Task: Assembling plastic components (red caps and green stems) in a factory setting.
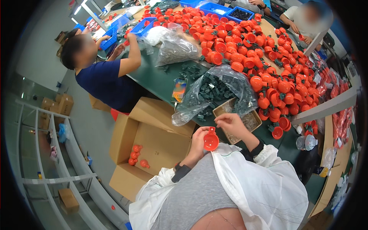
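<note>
My left hand grips a red plastic cup with a small tab at its top, its hollow side facing up. Just right of it, my right hand has thumb and fingers drawn together in a pinch; whatever is between them is too small to make out. Under that hand lies a shallow tray of small clear pieces. Beyond it, an opened plastic bag holds many dark green clips, some spilled on the green table.
A large heap of red cups covers the table's far and right side. An open cardboard box with several red cups stands at my left. A phone lies by the bag. Co-workers sit around. A grey post slants at right.
</note>
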Demonstrator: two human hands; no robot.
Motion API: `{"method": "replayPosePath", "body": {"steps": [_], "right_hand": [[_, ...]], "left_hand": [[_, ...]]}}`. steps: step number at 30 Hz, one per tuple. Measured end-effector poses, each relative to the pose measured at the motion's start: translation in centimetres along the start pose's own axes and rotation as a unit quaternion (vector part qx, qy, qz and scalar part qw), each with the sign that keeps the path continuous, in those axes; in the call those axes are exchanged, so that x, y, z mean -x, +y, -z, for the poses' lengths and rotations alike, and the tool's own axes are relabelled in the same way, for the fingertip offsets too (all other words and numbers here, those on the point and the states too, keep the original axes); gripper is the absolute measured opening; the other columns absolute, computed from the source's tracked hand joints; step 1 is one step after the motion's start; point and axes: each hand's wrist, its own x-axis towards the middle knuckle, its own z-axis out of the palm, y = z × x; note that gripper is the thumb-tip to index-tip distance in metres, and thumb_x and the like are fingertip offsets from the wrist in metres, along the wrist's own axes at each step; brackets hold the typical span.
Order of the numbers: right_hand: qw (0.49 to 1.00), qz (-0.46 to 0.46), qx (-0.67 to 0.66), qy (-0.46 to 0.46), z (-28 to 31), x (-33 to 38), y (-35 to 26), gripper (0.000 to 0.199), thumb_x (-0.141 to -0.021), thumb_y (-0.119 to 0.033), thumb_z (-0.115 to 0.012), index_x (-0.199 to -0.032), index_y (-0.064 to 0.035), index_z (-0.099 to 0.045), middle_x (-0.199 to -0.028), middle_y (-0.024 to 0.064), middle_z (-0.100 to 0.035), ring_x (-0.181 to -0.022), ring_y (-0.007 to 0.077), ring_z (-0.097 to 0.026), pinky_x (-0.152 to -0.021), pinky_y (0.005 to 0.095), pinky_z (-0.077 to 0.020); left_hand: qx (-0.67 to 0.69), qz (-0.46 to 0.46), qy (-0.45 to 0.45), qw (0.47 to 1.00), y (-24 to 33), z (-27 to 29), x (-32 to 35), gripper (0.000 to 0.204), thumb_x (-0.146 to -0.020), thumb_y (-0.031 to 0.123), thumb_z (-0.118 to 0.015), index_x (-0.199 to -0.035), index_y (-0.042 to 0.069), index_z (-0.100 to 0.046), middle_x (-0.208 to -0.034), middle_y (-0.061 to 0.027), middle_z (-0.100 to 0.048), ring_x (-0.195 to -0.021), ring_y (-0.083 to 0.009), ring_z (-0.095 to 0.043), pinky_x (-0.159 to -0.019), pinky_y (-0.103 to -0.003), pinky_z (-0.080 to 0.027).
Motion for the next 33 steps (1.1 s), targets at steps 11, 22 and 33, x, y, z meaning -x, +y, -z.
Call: {"method": "replayPosePath", "body": {"steps": [11,22,33], "right_hand": [[0.861,0.061,0.502,-0.058,4.2,-0.7,7.1,0.017,-0.071,-0.007,-0.056,-0.087,-0.0042,-0.061,-0.086,0.0156,-0.055,-0.084,0.0333,-0.056,-0.072,0.0394,-0.0460],[0.926,0.218,0.308,-0.022,-1.3,1.7,-1.8,0.016,-0.072,-0.001,-0.061,-0.089,0.0003,-0.062,-0.081,0.0133,-0.055,-0.071,0.0282,-0.056,-0.064,0.0329,-0.0461],[0.933,0.211,0.286,-0.055,-1.9,0.4,-1.7,0.021,-0.072,-0.005,-0.063,-0.093,-0.0025,-0.064,-0.079,0.0109,-0.056,-0.070,0.0239,-0.057,-0.062,0.0308,-0.0462]], "left_hand": [[-0.055,-0.006,0.005,0.998,-0.2,0.9,-0.2,0.013,-0.085,0.011,-0.052,-0.092,-0.001,-0.052,-0.080,-0.0108,-0.059,-0.066,-0.0180,-0.061,-0.057,-0.028,-0.051],[-0.126,-0.031,0.029,0.991,-0.7,1.0,-0.6,0.023,-0.085,0.010,-0.037,-0.102,0.000,-0.049,-0.095,-0.0100,-0.057,-0.085,-0.0141,-0.056,-0.074,-0.024,-0.045],[-0.133,-0.064,0.026,0.989,-0.1,0.6,-0.8,0.022,-0.086,0.009,-0.041,-0.103,0.000,-0.050,-0.099,-0.0093,-0.057,-0.089,-0.0137,-0.056,-0.078,-0.025,-0.045]]}}
